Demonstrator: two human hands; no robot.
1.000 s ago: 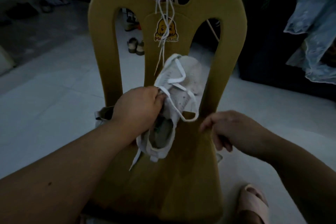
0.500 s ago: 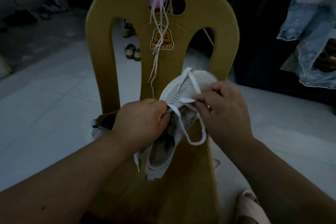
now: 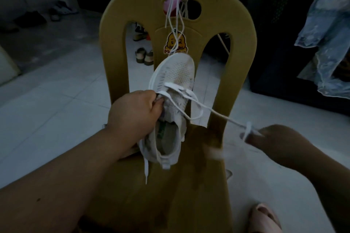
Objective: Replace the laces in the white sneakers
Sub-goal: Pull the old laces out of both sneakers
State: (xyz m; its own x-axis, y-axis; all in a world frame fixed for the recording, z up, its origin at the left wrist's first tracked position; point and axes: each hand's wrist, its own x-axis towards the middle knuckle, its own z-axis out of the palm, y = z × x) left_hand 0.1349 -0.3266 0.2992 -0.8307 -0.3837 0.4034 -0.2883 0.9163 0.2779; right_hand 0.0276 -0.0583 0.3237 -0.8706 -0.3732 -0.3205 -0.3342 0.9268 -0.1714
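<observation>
The white sneaker (image 3: 174, 89) was held at the centre of the frame, above the seat of a yellow-brown plastic chair (image 3: 113, 47). Its toe was pointed toward the top of the frame and the chair back, and its heel opening was turned toward the bottom. Its long axis thus ran almost straight up the picture, tilted a little to the right at the toe.

The left hand (image 3: 132, 115) was closed on the sneaker's left side near the tongue, and was much the nearer of the two hands to the eyelets. The right hand (image 3: 280, 143) was seen well apart at the lower right, where one end of the lace (image 3: 217, 112) was held at its fingertips. The exact grip was hidden by motion blur, though the lace was seen looped at the fingers.

From that hand the lace was stretched in a straight line up and left to the eyelets. A couple of crossings were threaded there, and a slack loop was left beside them. A loose end (image 3: 146, 168) was left dangling below the heel at the left.

The coming pull was judged to turn on that diagonal: the lace was led off across the sneaker's axis toward the lower right, so slack would be drawn out that way. Spare laces (image 3: 177, 5) were draped over the chair back at the top.
</observation>
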